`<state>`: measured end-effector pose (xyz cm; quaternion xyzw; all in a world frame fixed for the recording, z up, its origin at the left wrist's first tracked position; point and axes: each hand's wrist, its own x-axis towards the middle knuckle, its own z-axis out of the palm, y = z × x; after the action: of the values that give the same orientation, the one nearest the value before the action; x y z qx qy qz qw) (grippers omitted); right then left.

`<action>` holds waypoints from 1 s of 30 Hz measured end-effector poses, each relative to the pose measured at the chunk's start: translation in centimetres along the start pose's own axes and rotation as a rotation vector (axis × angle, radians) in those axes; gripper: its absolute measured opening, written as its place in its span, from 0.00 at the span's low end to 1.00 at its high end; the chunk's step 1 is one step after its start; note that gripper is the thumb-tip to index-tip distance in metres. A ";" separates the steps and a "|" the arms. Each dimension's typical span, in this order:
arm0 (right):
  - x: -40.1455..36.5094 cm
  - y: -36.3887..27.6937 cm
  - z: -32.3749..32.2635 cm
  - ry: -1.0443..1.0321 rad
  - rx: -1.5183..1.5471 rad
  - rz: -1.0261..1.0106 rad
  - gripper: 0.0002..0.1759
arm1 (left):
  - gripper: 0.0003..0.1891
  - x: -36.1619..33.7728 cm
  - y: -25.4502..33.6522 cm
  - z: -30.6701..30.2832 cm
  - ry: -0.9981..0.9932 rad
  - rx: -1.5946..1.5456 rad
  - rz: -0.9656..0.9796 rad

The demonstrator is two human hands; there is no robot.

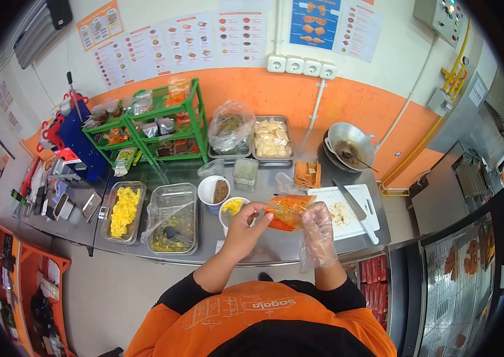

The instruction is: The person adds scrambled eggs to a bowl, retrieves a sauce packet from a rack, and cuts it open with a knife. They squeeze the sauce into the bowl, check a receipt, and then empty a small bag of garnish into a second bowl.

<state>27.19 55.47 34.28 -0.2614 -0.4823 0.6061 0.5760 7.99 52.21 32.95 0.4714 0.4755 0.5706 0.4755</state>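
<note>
Both my hands hold a clear plastic bag (287, 221) with orange, saucy food inside, raised over the front of the steel table. My left hand (245, 227) is bare and pinches the bag's left end between thumb and fingers. My right hand (318, 232) wears a loose clear plastic glove and grips the right end. Just left of the bag stands a white tub (225, 221) with yellow bits, and behind it another tub (209, 189) with brown contents. To the right, a knife (352, 203) lies across a white cutting board (338, 223) scattered with crumbs.
Left are a tray of yellow food (124, 213) and a mostly bare clear tray (189, 199). Behind stand a green rack (195, 119), a tray of pale food (272, 143) and a wok (347, 134) with a ladle. A glass-fronted cabinet (448, 291) stands front right.
</note>
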 end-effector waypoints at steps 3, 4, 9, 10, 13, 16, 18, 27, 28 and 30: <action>0.5 -0.7 -2.6 -0.002 0.061 0.010 0.08 | 0.08 1.6 -0.6 2.5 -0.020 -0.063 0.023; 0.7 -0.8 -3.4 -0.006 0.079 0.007 0.08 | 0.08 2.0 -0.6 3.3 -0.023 -0.062 0.018; 1.6 -1.2 -6.8 -0.013 0.089 -0.019 0.08 | 0.07 3.9 -1.3 6.5 -0.004 0.023 0.168; 1.9 -1.3 -7.0 -0.007 0.145 -0.021 0.08 | 0.07 4.1 -1.3 6.9 0.001 0.023 0.168; 2.8 -1.2 -8.3 -0.066 0.187 -0.001 0.07 | 0.07 4.6 -1.2 7.9 0.024 0.021 0.158; 3.4 -1.2 -8.3 -0.075 0.235 0.073 0.07 | 0.06 5.0 -1.1 8.1 0.039 0.005 0.130; 3.6 -1.5 -7.9 -0.081 0.260 0.117 0.07 | 0.05 5.2 -0.7 8.0 0.002 -0.049 0.141; 3.7 2.8 -15.5 -0.073 0.010 0.400 0.05 | 0.06 7.4 -4.3 8.5 -0.164 0.242 -0.073; 3.3 3.7 -16.8 -0.095 -0.007 0.540 0.06 | 0.06 7.5 -6.2 8.6 -0.207 0.234 -0.093; 1.6 4.9 -18.5 0.049 0.021 0.626 0.06 | 0.08 7.5 -11.7 8.5 -0.263 0.394 -0.210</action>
<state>40.81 62.90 22.95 -0.4057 -0.3580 0.7526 0.3753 16.73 61.52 22.91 0.5731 0.5579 0.3482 0.4890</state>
